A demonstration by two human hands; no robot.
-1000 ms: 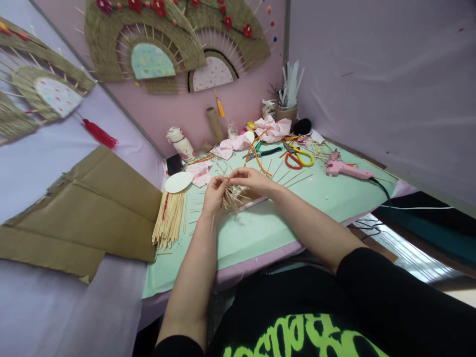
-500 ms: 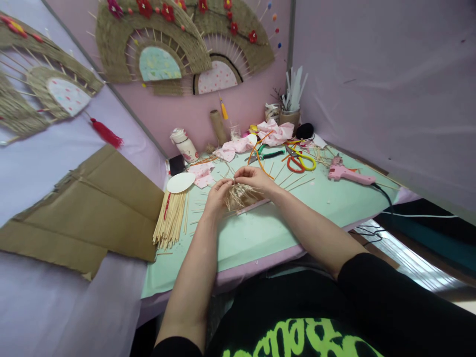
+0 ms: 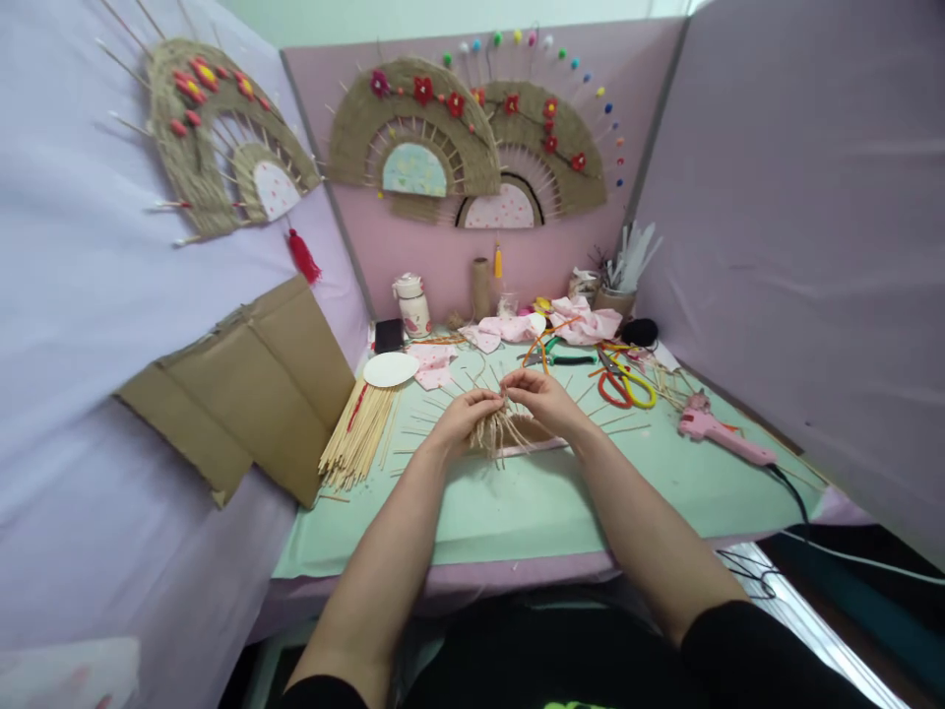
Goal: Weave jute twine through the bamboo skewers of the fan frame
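Observation:
My left hand (image 3: 464, 418) and my right hand (image 3: 544, 400) meet over the middle of the green mat (image 3: 517, 502). Both pinch a small half-woven fan of straw cord and thin sticks (image 3: 503, 433), whose loose ends hang toward me. A thick bundle of bamboo sticks (image 3: 363, 441) lies just left of my left hand, with a white half-oval card (image 3: 390, 370) at its far end. Single sticks lie scattered on the mat around the hands.
Red and yellow scissors (image 3: 624, 386) and a pink glue gun (image 3: 720, 434) with a black cable lie to the right. Pink cloth pieces (image 3: 587, 321), a cup of white sticks (image 3: 616, 295), a bottle (image 3: 411, 304) and a spool stand at the back. Cardboard (image 3: 251, 379) leans at the left; finished fans (image 3: 413, 148) hang on the walls.
The view has tilted up and shifted, showing more of the wall fans. Both hands stayed together on the straw piece, which now sits lower against the mat.

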